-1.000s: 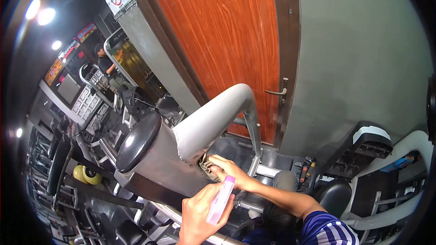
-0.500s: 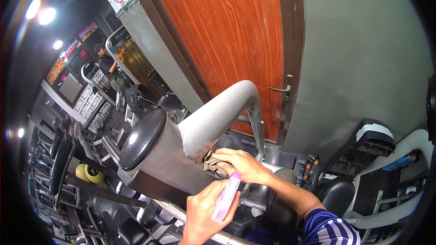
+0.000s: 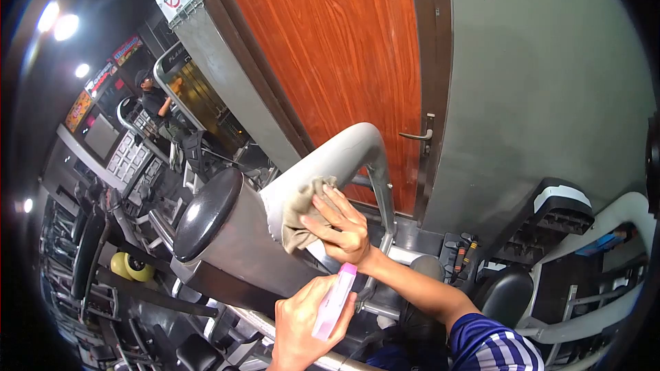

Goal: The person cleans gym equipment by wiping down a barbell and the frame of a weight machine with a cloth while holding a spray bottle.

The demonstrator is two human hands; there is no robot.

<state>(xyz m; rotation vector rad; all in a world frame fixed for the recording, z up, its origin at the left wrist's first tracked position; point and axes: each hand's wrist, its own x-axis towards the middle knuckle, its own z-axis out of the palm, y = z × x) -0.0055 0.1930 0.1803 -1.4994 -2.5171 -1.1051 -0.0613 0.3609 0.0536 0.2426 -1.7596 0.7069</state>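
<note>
Grasping a pink object [image 3: 335,303] in the left grip [image 3: 301,321] and, with the right grip [image 3: 347,231] outspread, pressing a cloth [image 3: 294,221] against the grey tube [image 3: 350,145], perhaps liable to lose the cloth off the tube's curve through slackened pressure.

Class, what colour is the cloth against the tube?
The cloth is greyish beige, best seen in the head view.

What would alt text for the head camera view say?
A person's right hand presses a cloth against a thick grey gym-machine tube while the left hand holds a pink object; a reddish wooden door stands behind.
</note>
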